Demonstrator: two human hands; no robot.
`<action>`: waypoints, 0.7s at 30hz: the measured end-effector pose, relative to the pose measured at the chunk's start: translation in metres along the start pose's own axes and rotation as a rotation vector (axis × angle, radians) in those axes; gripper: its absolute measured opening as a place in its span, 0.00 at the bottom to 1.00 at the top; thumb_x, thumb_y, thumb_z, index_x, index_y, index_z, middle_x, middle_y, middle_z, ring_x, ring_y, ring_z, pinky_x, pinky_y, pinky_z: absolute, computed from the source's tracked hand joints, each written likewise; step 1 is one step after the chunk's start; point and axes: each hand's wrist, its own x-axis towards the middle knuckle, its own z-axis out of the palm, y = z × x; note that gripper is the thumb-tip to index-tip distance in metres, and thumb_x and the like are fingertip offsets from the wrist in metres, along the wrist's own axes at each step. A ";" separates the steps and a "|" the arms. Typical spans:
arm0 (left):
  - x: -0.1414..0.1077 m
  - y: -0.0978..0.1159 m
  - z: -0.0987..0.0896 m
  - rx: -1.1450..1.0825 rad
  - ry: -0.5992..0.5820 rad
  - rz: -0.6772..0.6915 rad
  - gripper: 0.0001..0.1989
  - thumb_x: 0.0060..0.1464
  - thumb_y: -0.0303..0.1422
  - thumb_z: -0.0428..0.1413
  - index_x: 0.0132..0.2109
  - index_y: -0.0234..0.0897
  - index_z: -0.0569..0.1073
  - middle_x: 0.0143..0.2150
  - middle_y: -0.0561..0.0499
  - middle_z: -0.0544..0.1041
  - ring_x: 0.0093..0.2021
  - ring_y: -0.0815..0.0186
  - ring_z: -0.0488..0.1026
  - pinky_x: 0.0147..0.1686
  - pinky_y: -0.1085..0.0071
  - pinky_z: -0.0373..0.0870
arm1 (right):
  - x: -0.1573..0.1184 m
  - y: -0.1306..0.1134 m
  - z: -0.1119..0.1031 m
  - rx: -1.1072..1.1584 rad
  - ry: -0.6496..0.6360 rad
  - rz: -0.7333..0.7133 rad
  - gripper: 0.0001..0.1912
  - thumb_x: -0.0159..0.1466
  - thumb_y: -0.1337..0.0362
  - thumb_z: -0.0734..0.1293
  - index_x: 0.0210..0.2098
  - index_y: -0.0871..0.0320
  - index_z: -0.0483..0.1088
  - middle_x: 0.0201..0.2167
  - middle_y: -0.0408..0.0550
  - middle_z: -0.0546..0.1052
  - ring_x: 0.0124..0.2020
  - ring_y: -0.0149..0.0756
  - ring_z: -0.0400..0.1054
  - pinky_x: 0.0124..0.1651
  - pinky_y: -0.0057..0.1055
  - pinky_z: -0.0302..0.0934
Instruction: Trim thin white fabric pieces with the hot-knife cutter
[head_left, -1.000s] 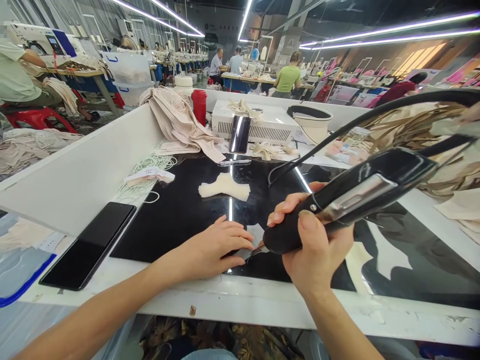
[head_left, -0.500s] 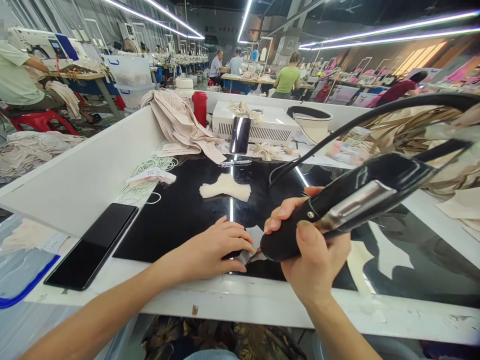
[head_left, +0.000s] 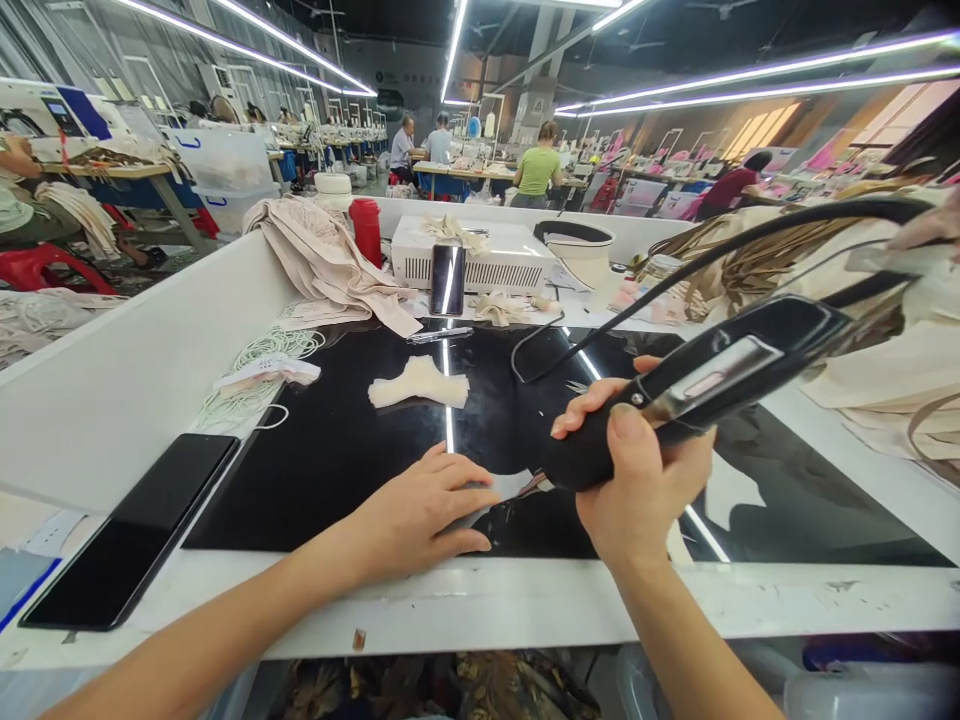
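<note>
My right hand [head_left: 645, 470] is wrapped round a black corded hand tool [head_left: 705, 380] with a silver lever on its side. The tool's narrow metal tip meets a small light-grey piece [head_left: 510, 487] on the black glossy sheet [head_left: 337, 490]. My left hand [head_left: 427, 510] lies over the left part of that piece, fingers spread and pressing it down. Further back on the sheet is a cream fabric piece [head_left: 418, 382]. Pale cut pieces [head_left: 731, 490] lie to the right, partly behind my right hand.
A large black phone [head_left: 135, 530] lies at the left, near green cord [head_left: 262, 365]. Behind stand a white vented box [head_left: 480, 255], a red container [head_left: 366, 232] and draped fabric [head_left: 322, 260]. Another person's hand [head_left: 926, 230] shows at the right edge.
The view has shifted right. The tool tip and my right hand have moved rightward away from my left fingers, along the grey piece, which shows more between the hands.
</note>
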 end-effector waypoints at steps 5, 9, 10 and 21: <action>0.000 0.001 -0.001 0.029 -0.035 -0.027 0.20 0.67 0.36 0.62 0.63 0.44 0.75 0.63 0.43 0.76 0.64 0.53 0.72 0.73 0.35 0.49 | -0.003 0.005 -0.001 -0.014 -0.050 0.004 0.20 0.64 0.57 0.75 0.52 0.50 0.69 0.31 0.35 0.76 0.25 0.30 0.71 0.31 0.33 0.69; 0.000 0.003 -0.002 0.036 -0.035 -0.034 0.19 0.67 0.36 0.61 0.63 0.44 0.76 0.63 0.44 0.76 0.63 0.54 0.72 0.72 0.36 0.50 | -0.005 0.007 -0.002 -0.002 -0.072 0.004 0.20 0.65 0.58 0.75 0.53 0.50 0.68 0.32 0.36 0.76 0.25 0.30 0.71 0.32 0.34 0.69; 0.000 0.003 -0.002 0.036 -0.029 -0.031 0.19 0.67 0.36 0.61 0.63 0.44 0.76 0.63 0.44 0.76 0.63 0.54 0.73 0.73 0.37 0.51 | -0.005 0.007 -0.002 -0.008 -0.075 0.006 0.20 0.65 0.58 0.75 0.53 0.49 0.68 0.32 0.36 0.76 0.25 0.31 0.71 0.32 0.34 0.69; -0.002 0.000 0.001 0.018 -0.025 -0.018 0.17 0.68 0.37 0.60 0.62 0.45 0.76 0.63 0.45 0.76 0.65 0.54 0.72 0.74 0.38 0.48 | 0.004 0.006 -0.010 -0.037 -0.004 -0.047 0.19 0.64 0.59 0.75 0.51 0.51 0.70 0.30 0.36 0.77 0.25 0.31 0.70 0.31 0.33 0.69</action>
